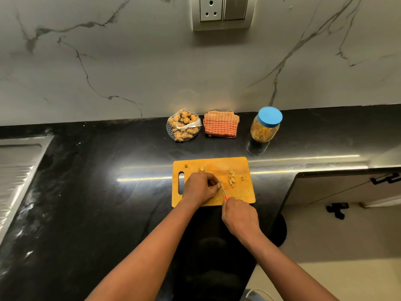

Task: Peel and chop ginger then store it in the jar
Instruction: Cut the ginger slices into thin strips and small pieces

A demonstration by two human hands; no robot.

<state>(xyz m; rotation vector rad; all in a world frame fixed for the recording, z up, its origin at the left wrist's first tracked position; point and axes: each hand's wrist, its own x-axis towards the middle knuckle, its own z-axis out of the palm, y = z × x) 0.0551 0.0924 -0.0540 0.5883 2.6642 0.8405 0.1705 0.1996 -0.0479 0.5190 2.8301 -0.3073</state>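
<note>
You are midway through the chopping. Nearest you, your right hand (240,216) is clenched round the red handle of the knife (221,185), its blade angled down onto the cutting board (247,198) near the table's (108,192) front edge. Your left hand (200,187) curls down just beside the blade, apparently pinning a ginger piece that its fingers hide. Right of the blade lies a small heap of chopped ginger (231,177), and a few uncut pieces (201,168) wait by the board's far edge. Along the table's back edge sit a net bag of whole ginger (183,126), a folded cloth (221,124) and the jar (265,129), lidded and already holding yellowish pieces. Finishing the cuts and moving the heap into the jar remain.
</note>
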